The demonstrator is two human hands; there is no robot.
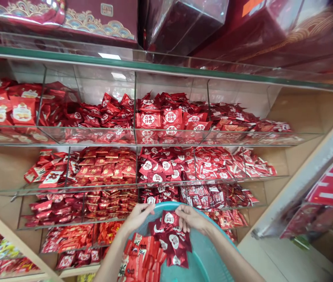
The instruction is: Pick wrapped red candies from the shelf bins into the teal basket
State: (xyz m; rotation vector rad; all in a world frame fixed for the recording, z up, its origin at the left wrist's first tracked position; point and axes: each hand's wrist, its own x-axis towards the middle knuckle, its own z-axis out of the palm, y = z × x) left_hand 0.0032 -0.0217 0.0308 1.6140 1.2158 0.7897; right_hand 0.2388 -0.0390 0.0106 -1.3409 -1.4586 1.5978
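My right hand is over a teal plastic basket, its fingers closed on the edge of a dark red packet with a white heart-shaped label. More dark red packets like it lie in the basket just below. Beside them on the left is a pile of brighter red packets with black characters. My left hand is at the basket's far left rim, thumb and fingers pinched together. Whether they grip the rim or a small packet there is not clear.
Glass-fronted shelves ahead hold rows of red packets between clear dividers. Large maroon boxes stand on the glass shelf above. A wooden side panel bounds the shelves at right, with tiled floor below.
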